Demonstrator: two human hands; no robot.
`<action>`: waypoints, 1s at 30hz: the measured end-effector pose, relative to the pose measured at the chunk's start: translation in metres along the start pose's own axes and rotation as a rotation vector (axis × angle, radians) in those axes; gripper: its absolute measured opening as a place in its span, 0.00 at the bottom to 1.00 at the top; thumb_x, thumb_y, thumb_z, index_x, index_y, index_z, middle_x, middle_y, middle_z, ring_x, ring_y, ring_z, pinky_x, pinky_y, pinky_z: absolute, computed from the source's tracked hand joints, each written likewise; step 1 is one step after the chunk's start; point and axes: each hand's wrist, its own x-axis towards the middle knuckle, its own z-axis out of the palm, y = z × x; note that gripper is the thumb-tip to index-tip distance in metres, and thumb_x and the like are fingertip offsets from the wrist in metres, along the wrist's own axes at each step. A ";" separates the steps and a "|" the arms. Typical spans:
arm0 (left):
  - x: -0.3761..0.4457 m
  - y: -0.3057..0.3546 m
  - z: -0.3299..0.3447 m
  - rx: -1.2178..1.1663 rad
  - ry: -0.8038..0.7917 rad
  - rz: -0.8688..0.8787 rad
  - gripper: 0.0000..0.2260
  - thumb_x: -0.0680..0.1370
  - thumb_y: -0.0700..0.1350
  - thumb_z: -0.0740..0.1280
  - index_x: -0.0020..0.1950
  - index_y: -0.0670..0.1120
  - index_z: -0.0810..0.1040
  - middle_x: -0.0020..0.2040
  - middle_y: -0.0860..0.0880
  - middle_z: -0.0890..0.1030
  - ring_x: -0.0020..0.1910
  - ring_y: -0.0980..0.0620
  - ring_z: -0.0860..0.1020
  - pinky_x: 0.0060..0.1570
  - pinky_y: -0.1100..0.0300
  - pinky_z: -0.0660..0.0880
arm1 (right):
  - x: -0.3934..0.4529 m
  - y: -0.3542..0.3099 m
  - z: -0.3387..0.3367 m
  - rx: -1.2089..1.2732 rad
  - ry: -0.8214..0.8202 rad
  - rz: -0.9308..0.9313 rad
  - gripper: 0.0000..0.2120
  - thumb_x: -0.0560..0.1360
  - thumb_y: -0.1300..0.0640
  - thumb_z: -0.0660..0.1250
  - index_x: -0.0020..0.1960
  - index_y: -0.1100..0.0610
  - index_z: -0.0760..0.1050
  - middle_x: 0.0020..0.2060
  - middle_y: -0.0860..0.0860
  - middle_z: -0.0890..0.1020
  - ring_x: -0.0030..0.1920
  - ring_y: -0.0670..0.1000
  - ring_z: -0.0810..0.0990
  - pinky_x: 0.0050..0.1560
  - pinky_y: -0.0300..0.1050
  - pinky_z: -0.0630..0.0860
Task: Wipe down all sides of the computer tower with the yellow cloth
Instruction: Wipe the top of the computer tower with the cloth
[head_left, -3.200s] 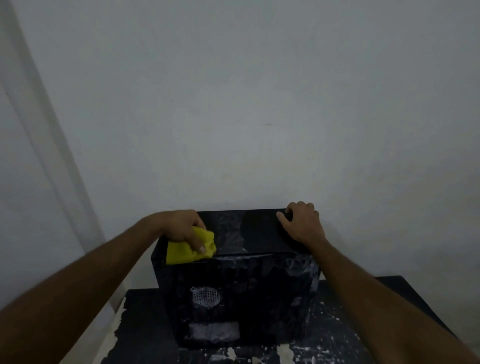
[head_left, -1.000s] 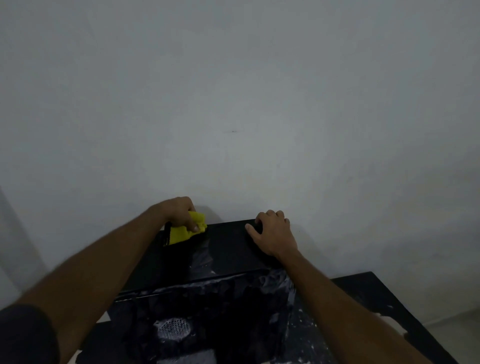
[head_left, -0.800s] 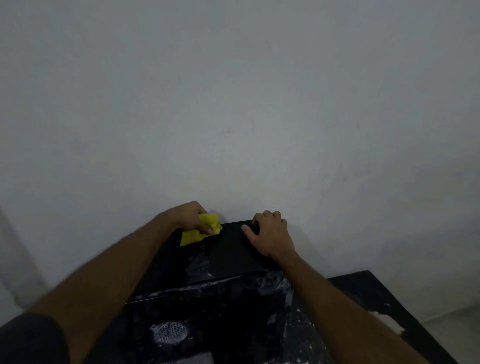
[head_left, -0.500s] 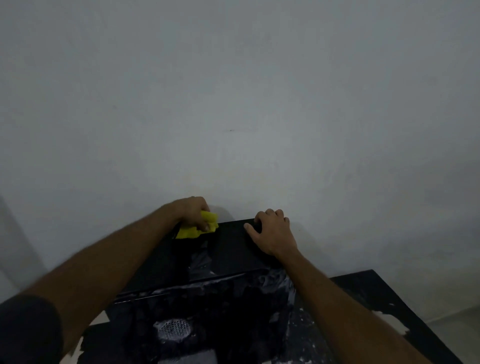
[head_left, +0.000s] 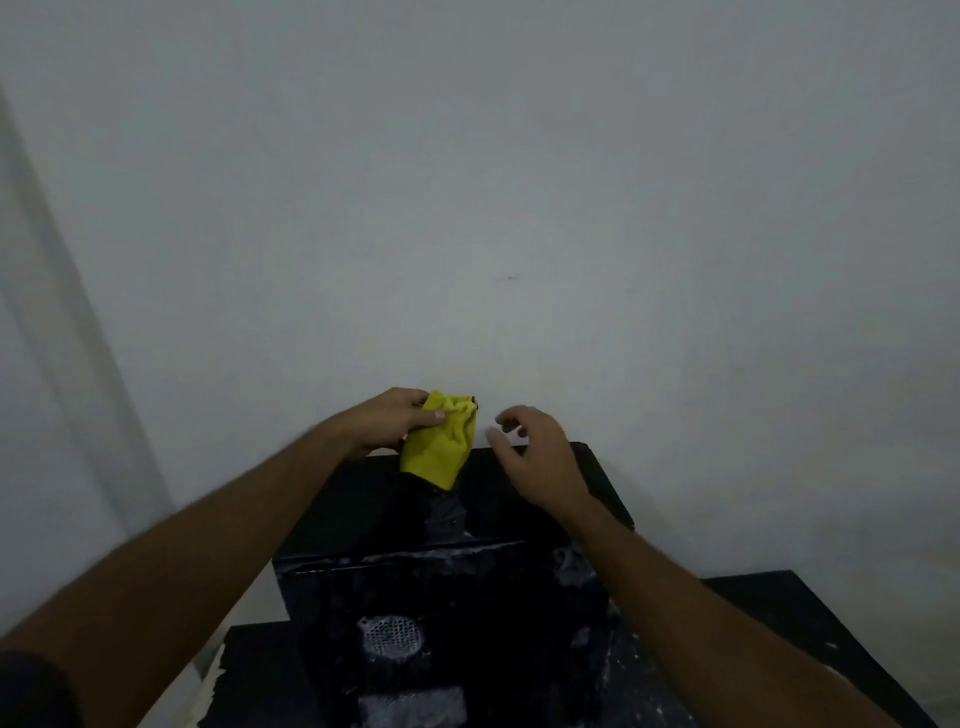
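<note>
Computer tower (head_left: 447, 587), big and black, stands on the dark tabletop (head_left: 779, 623) close to the pale wall (head_left: 519, 182). You look down on its top and on the near face with the round mesh vent (head_left: 390, 635). That face has many white smears on it, so it looks like it needs a wipe.

Half a second ago your left hand pressed the yellow cloth flat on the far left corner of the top. Now your left hand (head_left: 395, 421) has lifted it up. You pinch the yellow cloth (head_left: 441, 441) at its top, and it hangs down in a bunch, with its low end just over the back of the top.

Your right hand has changed too. A moment ago it lay on the far edge and held the box steady. Now your right hand (head_left: 535, 457) is up in the air, just beside the cloth. Its fingers are loosely curled and hold nothing.

I think you are done with this patch of the top. It looks like you want to fix the cloth with both hands, maybe fold it to a clean side. Wiping has stopped for now, and nothing holds the box steady. The other sides are not done yet, as far as I can tell.
</note>
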 end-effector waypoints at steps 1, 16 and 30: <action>-0.003 0.002 0.002 -0.040 0.006 -0.007 0.12 0.84 0.46 0.67 0.66 0.45 0.78 0.60 0.47 0.83 0.57 0.49 0.82 0.47 0.55 0.80 | 0.002 -0.017 0.003 0.092 -0.025 0.007 0.12 0.80 0.46 0.68 0.58 0.52 0.78 0.51 0.46 0.80 0.49 0.41 0.76 0.49 0.39 0.74; -0.048 0.021 0.021 -0.257 -0.063 0.191 0.18 0.76 0.40 0.74 0.66 0.43 0.78 0.61 0.42 0.84 0.58 0.45 0.83 0.55 0.51 0.80 | 0.020 -0.052 -0.018 0.257 -0.287 0.115 0.32 0.69 0.48 0.80 0.69 0.53 0.73 0.59 0.50 0.80 0.56 0.52 0.80 0.53 0.46 0.79; -0.052 0.020 0.038 0.451 0.378 0.696 0.19 0.73 0.61 0.72 0.57 0.51 0.83 0.49 0.56 0.82 0.48 0.58 0.75 0.47 0.61 0.69 | 0.016 -0.050 -0.045 0.251 -0.324 0.029 0.14 0.75 0.57 0.74 0.57 0.52 0.73 0.54 0.52 0.80 0.50 0.46 0.83 0.51 0.48 0.82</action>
